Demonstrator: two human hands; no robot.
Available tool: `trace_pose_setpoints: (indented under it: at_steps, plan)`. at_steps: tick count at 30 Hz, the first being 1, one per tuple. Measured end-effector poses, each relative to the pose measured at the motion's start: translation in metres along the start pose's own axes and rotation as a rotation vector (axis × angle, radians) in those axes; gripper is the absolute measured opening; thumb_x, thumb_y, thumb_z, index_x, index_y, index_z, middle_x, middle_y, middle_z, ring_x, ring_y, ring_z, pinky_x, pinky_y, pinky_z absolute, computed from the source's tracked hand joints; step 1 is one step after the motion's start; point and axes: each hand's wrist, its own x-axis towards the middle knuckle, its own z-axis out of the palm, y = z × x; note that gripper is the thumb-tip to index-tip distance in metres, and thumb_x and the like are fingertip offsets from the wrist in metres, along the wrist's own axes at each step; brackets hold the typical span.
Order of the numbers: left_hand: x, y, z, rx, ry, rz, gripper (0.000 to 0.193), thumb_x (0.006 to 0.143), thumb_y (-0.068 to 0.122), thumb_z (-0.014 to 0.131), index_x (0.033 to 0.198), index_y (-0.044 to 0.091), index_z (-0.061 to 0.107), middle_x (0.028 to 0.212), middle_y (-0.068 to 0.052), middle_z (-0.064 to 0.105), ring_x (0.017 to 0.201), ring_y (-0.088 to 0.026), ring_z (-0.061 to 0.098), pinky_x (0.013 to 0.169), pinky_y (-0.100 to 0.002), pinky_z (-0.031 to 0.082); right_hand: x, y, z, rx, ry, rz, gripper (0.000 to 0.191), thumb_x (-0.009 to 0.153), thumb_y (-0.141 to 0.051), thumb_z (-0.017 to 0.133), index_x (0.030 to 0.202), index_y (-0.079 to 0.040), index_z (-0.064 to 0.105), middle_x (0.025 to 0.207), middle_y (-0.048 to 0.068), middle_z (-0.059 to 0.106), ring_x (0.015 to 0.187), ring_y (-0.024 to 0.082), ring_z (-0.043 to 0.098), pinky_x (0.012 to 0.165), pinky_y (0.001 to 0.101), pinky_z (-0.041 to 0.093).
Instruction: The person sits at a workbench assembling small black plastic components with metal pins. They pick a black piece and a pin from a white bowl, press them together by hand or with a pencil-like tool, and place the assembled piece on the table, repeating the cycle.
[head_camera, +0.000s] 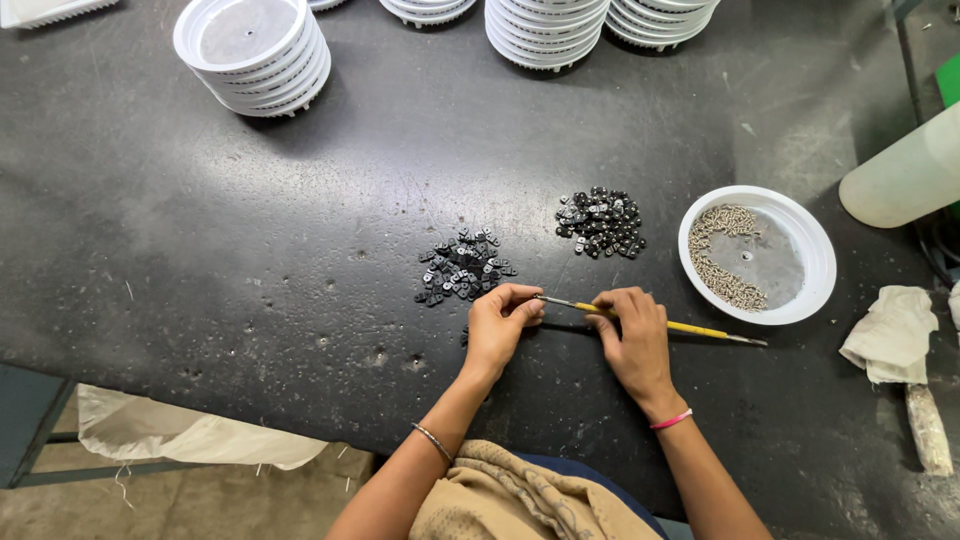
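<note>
My right hand (632, 338) grips a thin yellow-handled tool (690, 328) that lies across the dark table, its metal tip pointing left. My left hand (500, 322) has its fingers pinched together at that tip, seemingly on a small part too tiny to make out. Just above the left hand lies a pile of small black flat parts (463, 268). A second pile of black parts (600, 222) sits farther back, to the right. A white round dish (812, 245) right of the hands holds small metal pieces (722, 262).
Stacks of white round dishes (255, 55) stand along the table's far edge, another stack (545, 30) among them. A pale plastic bottle (905, 175) lies at the right, a crumpled cloth (890, 335) below it. The table's near edge (200, 400) runs at lower left.
</note>
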Motion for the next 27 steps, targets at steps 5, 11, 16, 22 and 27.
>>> trace_pose_setpoints:
  at_steps: [5,11,16,22,27]
  plan:
    - [-0.001,0.003,0.000,0.024,-0.008,-0.003,0.016,0.092,0.001,0.071,0.107,-0.003,0.074,0.092,-0.005,0.076,0.079,-0.010,0.072,0.075,-0.025,0.062,-0.002,0.001,0.000,0.000,-0.005,0.042,0.009,0.088,-0.013,0.072,0.096,-0.009,0.071,0.088,0.002,0.065,0.082,0.023,0.059,0.076,0.0375,0.039]
    - [-0.003,0.005,-0.001,0.061,0.001,-0.010,0.016,0.092,0.001,0.072,0.108,-0.003,0.075,0.091,-0.005,0.076,0.079,-0.010,0.071,0.075,-0.025,0.061,-0.004,0.004,0.006,-0.077,-0.038,0.044,0.006,0.093,-0.014,0.068,0.095,-0.010,0.072,0.084,0.001,0.064,0.082,0.023,0.059,0.076,0.0378,0.039]
    - [-0.002,0.009,-0.001,0.054,0.031,-0.015,0.017,0.092,0.001,0.070,0.108,-0.002,0.074,0.092,-0.005,0.076,0.080,-0.010,0.071,0.075,-0.025,0.061,-0.002,0.003,0.007,-0.076,-0.047,0.049,0.008,0.095,-0.017,0.067,0.095,-0.010,0.071,0.087,0.002,0.065,0.084,0.024,0.059,0.077,0.0388,0.040]
    - [0.020,0.032,0.012,0.351,0.148,0.272,0.020,0.092,0.006,0.071,0.112,0.003,0.076,0.098,-0.007,0.080,0.085,-0.009,0.073,0.078,-0.025,0.059,0.000,0.002,0.007,-0.040,-0.042,0.068,0.013,0.092,-0.022,0.069,0.097,-0.010,0.072,0.090,0.003,0.066,0.086,0.026,0.059,0.078,0.0400,0.041]
    - [0.065,0.060,0.049,0.363,0.060,0.330,0.029,0.094,0.006,0.068,0.122,0.008,0.074,0.101,-0.008,0.081,0.082,-0.011,0.075,0.076,-0.025,0.059,0.002,0.002,0.011,-0.040,-0.042,0.067,0.014,0.092,-0.023,0.069,0.097,-0.010,0.072,0.092,0.003,0.067,0.088,0.027,0.059,0.079,0.0403,0.041]
